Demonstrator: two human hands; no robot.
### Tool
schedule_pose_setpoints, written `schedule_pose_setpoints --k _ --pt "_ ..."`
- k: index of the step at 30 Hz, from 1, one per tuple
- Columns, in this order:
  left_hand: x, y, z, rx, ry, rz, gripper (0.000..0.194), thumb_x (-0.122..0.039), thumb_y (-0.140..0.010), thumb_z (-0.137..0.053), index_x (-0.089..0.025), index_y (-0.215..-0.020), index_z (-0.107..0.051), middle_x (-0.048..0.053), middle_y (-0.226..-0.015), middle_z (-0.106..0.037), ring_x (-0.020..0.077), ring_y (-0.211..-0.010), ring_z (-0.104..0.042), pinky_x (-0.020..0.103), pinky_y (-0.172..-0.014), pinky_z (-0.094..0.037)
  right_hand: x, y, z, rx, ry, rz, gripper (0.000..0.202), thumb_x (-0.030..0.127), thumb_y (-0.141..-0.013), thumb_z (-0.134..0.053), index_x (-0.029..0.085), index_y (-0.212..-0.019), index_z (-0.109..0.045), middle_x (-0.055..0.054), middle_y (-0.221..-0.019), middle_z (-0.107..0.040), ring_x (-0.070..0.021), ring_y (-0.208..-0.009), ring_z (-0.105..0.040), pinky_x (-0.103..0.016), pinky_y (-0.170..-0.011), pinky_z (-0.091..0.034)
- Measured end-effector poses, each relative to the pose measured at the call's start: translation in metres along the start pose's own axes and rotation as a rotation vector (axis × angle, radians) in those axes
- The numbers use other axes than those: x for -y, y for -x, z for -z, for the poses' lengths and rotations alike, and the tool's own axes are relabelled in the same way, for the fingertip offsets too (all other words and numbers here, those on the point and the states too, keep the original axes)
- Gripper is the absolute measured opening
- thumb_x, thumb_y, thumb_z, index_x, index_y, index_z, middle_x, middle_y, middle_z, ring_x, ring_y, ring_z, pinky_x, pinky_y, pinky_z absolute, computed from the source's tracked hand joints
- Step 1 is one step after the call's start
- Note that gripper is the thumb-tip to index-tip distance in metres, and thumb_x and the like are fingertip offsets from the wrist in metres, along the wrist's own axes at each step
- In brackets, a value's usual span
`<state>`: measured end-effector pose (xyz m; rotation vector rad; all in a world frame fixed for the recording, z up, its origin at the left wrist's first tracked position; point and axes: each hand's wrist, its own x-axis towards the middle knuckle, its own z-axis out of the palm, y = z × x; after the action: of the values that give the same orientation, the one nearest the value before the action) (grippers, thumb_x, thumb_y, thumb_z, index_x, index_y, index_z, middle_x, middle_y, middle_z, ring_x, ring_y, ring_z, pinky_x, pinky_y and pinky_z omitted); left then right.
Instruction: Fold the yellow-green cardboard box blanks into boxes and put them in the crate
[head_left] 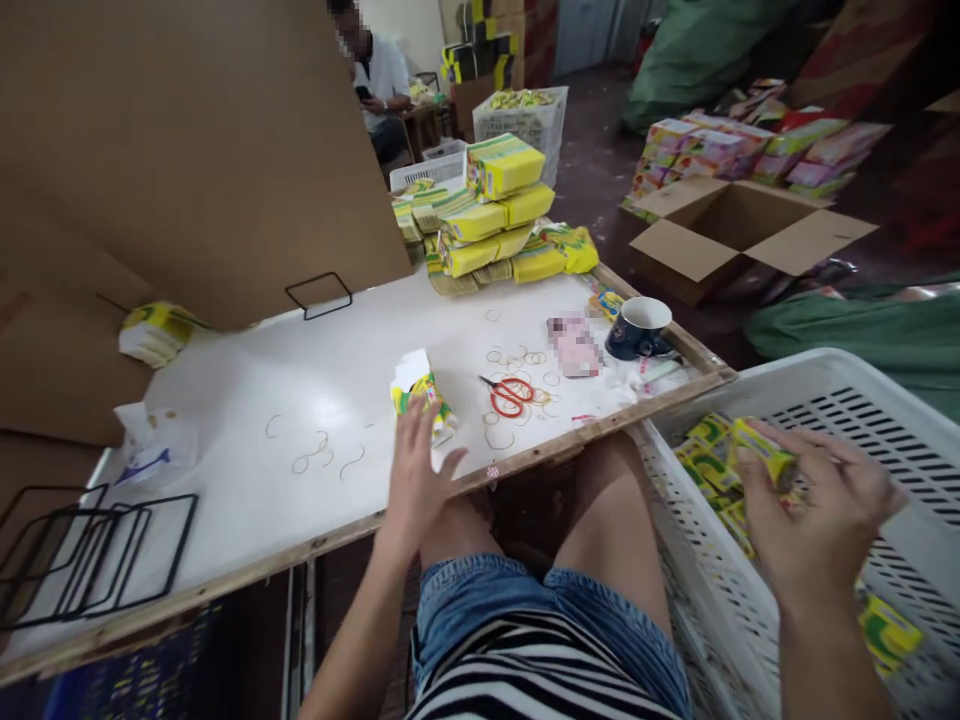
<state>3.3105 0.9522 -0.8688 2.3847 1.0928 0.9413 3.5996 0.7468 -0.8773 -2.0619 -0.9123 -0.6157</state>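
Note:
My right hand [814,505] is closed around a small yellow and green carton [761,450] above the white plastic crate [832,375]. Inside that crate lie several similar small yellow cartons [889,632]. Over the near edge of the white table [240,390], my left hand [420,470] has its fingers spread, with nothing gripped. Just beyond its fingertips is a little pile of flattened yellow and white cartons [412,375], partly hidden by the fingers; whether they touch I cannot tell. Orange-handled scissors [512,397] lie to the right among loose rubber bands [536,357].
Stacked yellow carton bundles [491,215] stand at the table's far end. A dark mug [637,328] and a pink phone-like object [574,345] lie near the right edge. Black wire frames [97,550] sit at left. An open cardboard box [742,225] and a seated person [379,80] are beyond.

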Motion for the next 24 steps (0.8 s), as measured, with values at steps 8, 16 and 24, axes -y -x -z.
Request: schedule_pose_setpoints --k 8,16,24 --pt "0.04 -0.004 0.024 -0.023 -0.058 0.15 0.021 -0.018 -0.087 -0.058 -0.023 -0.098 -0.075 0.005 -0.106 -0.074 0.0253 -0.1 -0.07 0.041 -0.095 -0.054 0.064 0.042 -0.033 0.577 -0.648 -0.461 0.037 0.05 -0.086 -0.055 0.018 -0.096 -0.071 -0.009 -0.088 -0.072 -0.021 -0.075 -0.062 -0.034 -0.071 -0.051" --pt "-0.027 0.043 -0.029 0.246 0.502 -0.403 0.04 -0.01 -0.088 -0.055 -0.026 -0.124 -0.062 0.005 -0.122 -0.067 0.0252 -0.119 -0.06 0.044 -0.101 -0.051 0.117 0.05 -0.05 0.724 -1.121 -0.789 0.045 0.06 -0.077 -0.064 0.016 -0.083 -0.069 -0.005 -0.072 -0.069 -0.0183 -0.064 -0.06 -0.029 -0.058 -0.05" --pt "-0.036 0.031 -0.048 0.33 1.096 0.392 0.044 -0.044 -0.084 -0.063 -0.022 -0.122 -0.063 0.011 -0.123 -0.066 0.028 -0.115 -0.061 0.043 -0.102 -0.048 0.103 0.065 -0.052 0.747 -1.206 -0.867 0.05 0.055 -0.067 -0.076 0.021 -0.097 -0.054 -0.004 -0.079 -0.07 -0.0204 -0.071 -0.067 -0.033 -0.066 -0.056"
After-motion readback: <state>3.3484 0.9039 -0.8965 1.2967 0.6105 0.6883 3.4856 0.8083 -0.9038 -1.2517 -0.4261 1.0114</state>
